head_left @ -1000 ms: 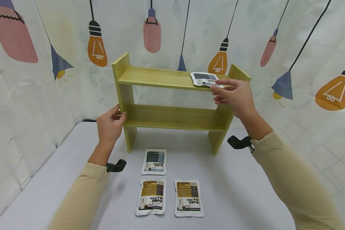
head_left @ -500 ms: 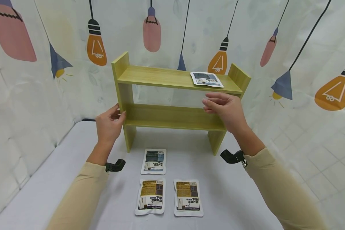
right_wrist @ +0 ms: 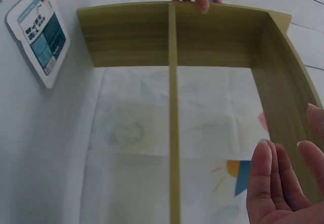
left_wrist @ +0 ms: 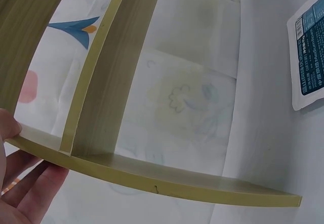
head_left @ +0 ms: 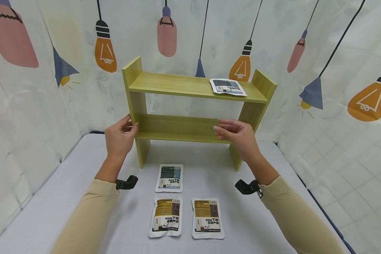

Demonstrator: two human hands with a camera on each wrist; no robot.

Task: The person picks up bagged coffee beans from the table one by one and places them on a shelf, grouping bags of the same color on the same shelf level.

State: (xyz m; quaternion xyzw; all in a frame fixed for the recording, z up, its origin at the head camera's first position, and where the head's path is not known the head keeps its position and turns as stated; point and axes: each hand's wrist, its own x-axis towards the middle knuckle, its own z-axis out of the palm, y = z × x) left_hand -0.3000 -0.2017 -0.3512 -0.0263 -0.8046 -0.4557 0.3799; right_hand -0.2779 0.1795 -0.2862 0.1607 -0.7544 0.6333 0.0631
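A two-tier wooden shelf (head_left: pixel 171 83) stands on the white-covered table. My left hand (head_left: pixel 118 140) grips the edge of its left side panel, thumb on the front edge and fingers behind, as the left wrist view (left_wrist: pixel 28 193) also shows. Before the lower tier's right part is my right hand (head_left: pixel 239 138), holding nothing, its fingers relaxed and slightly bent. On the right of the upper tier lies a flat white pouch with a blue label (head_left: pixel 228 87). Another blue-labelled pouch (head_left: pixel 169 178) lies on the table in front of the shelf.
Two brown-labelled white pouches (head_left: pixel 166 217) (head_left: pixel 207 218) lie side by side nearer me on the table (head_left: pixel 254 225). Behind the shelf hangs a pale curtain (head_left: pixel 190 38) printed with lamps and bulbs. Each wrist wears a black strap-mounted device (head_left: pixel 127 183).
My right hand has come away from the pouch on the upper tier and moved down and left, to the lower tier's height. The left hand has stayed on the side panel.
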